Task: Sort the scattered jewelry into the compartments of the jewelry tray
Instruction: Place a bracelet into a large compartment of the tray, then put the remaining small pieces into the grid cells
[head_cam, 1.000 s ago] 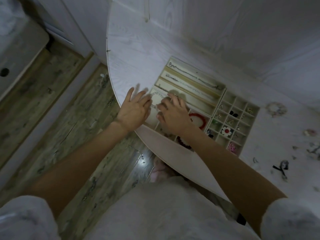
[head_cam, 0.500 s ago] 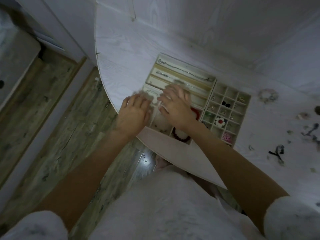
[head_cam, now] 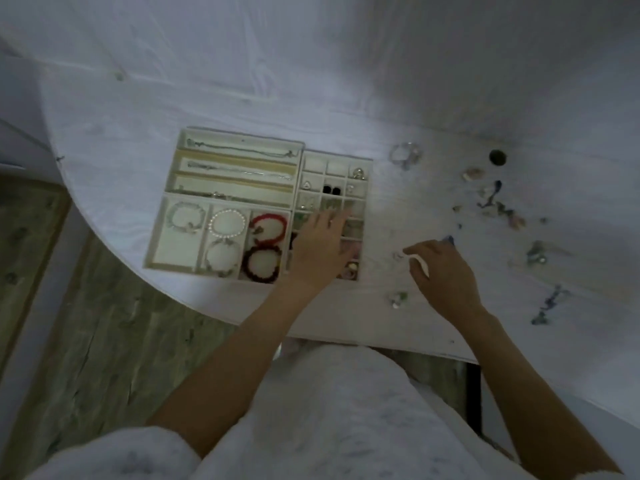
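White wood-grain table (head_cam: 242, 81) with a curved near edge over plank flooring, dim light, view blurred. Right hand (head_cam: 445, 271): over bare tabletop, fingers curled, thumb and forefinger drawn close near a tiny pale piece (head_cam: 398, 255); whether it is pinched or merely approached cannot be told. Just nearer than this hand: small cluster of clear and greenish bits (head_cam: 398, 297), close to the table edge; risk, a brushing wrist could sweep it off onto the floor. Left hand (head_cam: 320, 247): flat, fingers spread, holding nothing, over the small-cell section of the jewelry tray (head_cam: 239, 133); risk, fingers dragging across the dividers could flick earrings from one cell into another. Left of that hand: bracelet compartments holding a pearl bracelet (head_cam: 227, 223), a red bracelet (head_cam: 269, 227) and a dark bead bracelet (head_cam: 261, 264), among others. Beyond them: long slots with chains laid lengthwise. The tray's near edge sits near the table's curved edge; a hard push could tip it over. Right of and beyond the right hand: unsorted scatter (head_cam: 498, 209), a bead bracelet (head_cam: 405, 154), a blue strand (head_cam: 549, 306); risk, tiny pieces fumbled in poor light.
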Demonstrator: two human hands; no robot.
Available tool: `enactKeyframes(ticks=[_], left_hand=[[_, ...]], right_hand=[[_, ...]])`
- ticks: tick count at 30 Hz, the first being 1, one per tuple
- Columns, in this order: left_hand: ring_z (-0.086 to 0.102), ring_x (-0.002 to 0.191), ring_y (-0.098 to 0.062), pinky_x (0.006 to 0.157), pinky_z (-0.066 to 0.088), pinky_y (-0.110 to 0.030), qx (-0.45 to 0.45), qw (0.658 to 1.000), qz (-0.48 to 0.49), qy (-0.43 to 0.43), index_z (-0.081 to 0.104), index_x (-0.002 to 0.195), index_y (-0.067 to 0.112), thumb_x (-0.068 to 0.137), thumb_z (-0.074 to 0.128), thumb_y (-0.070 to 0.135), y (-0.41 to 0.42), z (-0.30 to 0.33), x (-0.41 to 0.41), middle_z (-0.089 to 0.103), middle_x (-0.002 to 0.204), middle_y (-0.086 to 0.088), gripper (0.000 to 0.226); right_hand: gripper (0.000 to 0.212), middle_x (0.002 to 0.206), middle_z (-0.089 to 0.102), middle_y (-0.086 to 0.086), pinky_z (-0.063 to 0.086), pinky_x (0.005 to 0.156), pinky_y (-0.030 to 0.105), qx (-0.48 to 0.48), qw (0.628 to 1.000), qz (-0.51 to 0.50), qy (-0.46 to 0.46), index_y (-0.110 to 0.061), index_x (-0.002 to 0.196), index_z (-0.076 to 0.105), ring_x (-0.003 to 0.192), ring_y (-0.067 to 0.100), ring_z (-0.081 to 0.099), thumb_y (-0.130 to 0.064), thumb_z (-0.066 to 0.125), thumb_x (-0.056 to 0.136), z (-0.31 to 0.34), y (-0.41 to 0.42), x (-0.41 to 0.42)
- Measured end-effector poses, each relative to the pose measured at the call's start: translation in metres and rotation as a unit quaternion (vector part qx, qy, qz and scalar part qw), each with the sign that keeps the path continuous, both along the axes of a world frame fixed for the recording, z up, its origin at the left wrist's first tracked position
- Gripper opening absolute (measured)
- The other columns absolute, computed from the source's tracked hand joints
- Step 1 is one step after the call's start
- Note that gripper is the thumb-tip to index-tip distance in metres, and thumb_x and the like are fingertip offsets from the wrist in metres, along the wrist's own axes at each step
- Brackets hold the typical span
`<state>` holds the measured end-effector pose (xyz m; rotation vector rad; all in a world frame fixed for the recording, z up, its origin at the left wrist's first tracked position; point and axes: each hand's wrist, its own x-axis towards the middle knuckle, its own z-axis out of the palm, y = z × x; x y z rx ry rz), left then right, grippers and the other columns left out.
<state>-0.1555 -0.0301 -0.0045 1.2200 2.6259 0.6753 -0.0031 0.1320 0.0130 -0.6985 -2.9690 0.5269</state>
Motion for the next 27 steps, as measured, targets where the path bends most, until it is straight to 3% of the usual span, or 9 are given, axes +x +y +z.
enactKeyframes(ticks=[4,7,10,15,17,19,22,25,27], left_hand=[[0.062,0.092,-0.036,0.079,0.049,-0.042,-0.084,0.992,0.008,0.099,0.064,0.113,0.005,0.064,0.083,0.032,0.049,-0.007,0.005,0.065,0.101,-0.017,0.059],[0.060,0.088,-0.034,0.074,0.048,-0.040,-0.120,0.983,0.050,0.129,0.066,0.108,0.007,0.065,0.081,0.017,0.059,-0.012,0.009,0.065,0.099,-0.015,0.047],[0.060,0.082,-0.036,0.069,0.048,-0.039,-0.118,0.978,0.087,0.148,0.069,0.105,0.007,0.068,0.077,0.002,0.063,-0.017,0.018,0.066,0.092,-0.017,0.038],[0.060,0.080,-0.033,0.066,0.044,-0.035,-0.134,0.971,0.118,0.161,0.071,0.104,0.011,0.070,0.076,-0.001,0.071,-0.016,0.028,0.069,0.091,-0.011,0.037],[0.059,0.082,-0.032,0.066,0.042,-0.035,-0.139,0.970,0.126,0.156,0.071,0.105,0.013,0.070,0.075,0.000,0.072,-0.017,0.029,0.069,0.092,-0.009,0.037],[0.058,0.083,-0.031,0.067,0.041,-0.034,-0.148,0.967,0.138,0.152,0.070,0.106,0.016,0.070,0.074,0.001,0.073,-0.018,0.031,0.069,0.093,-0.007,0.038],[0.058,0.085,-0.031,0.069,0.042,-0.035,-0.145,0.967,0.153,0.144,0.070,0.106,0.017,0.072,0.074,0.002,0.076,-0.019,0.033,0.068,0.095,-0.006,0.038],[0.058,0.085,-0.033,0.070,0.045,-0.037,-0.108,0.975,0.158,0.114,0.069,0.110,0.012,0.074,0.071,0.005,0.072,-0.015,0.035,0.067,0.094,-0.010,0.037],[0.057,0.082,-0.028,0.071,0.045,-0.034,-0.037,0.985,0.164,0.036,0.067,0.112,0.012,0.081,0.067,0.013,0.071,-0.002,0.043,0.066,0.094,-0.008,0.031]], right_hand=[[0.020,0.109,0.061,0.018,0.045,0.089,0.043,0.001,0.999,-0.029,0.015,-0.004,0.104,0.068,0.105,0.039,0.053,-0.002,0.062,0.085,-0.017,0.077,0.018],[0.027,0.118,0.057,0.019,0.037,0.095,0.040,-0.004,0.999,-0.035,0.022,-0.004,0.113,0.064,0.111,0.039,0.049,-0.005,0.056,0.087,-0.027,0.129,0.008],[0.037,0.124,0.054,0.019,0.037,0.097,0.041,-0.025,0.998,-0.039,0.037,-0.002,0.120,0.059,0.113,0.037,0.047,-0.006,0.046,0.085,-0.033,0.173,-0.015],[0.035,0.125,0.053,0.017,0.042,0.091,0.039,0.001,0.999,-0.035,0.012,-0.004,0.120,0.058,0.112,0.033,0.049,0.001,0.048,0.087,-0.044,0.208,-0.052],[0.032,0.114,0.059,0.021,0.044,0.080,0.037,0.029,1.000,-0.008,-0.004,-0.001,0.110,0.064,0.101,0.036,0.054,0.009,0.050,0.083,-0.047,0.212,-0.060],[0.023,0.089,0.064,0.023,0.043,0.065,0.032,0.084,0.995,0.048,-0.023,0.003,0.089,0.068,0.079,0.035,0.059,0.016,0.059,0.071,-0.050,0.207,-0.068],[0.022,0.063,0.060,0.016,0.045,0.055,0.026,0.156,0.982,0.105,-0.025,0.001,0.068,0.065,0.054,0.027,0.057,0.012,0.076,0.051,-0.055,0.188,-0.075],[0.007,0.071,0.062,0.013,0.036,0.055,0.026,0.044,0.996,0.076,-0.006,0.000,0.077,0.067,0.062,0.025,0.055,-0.004,0.065,0.081,-0.048,0.161,-0.075],[0.017,0.080,0.065,0.006,0.037,0.060,0.025,-0.186,0.982,-0.016,-0.017,-0.006,0.090,0.069,0.069,0.017,0.056,-0.016,0.056,0.092,-0.034,0.142,-0.068]])
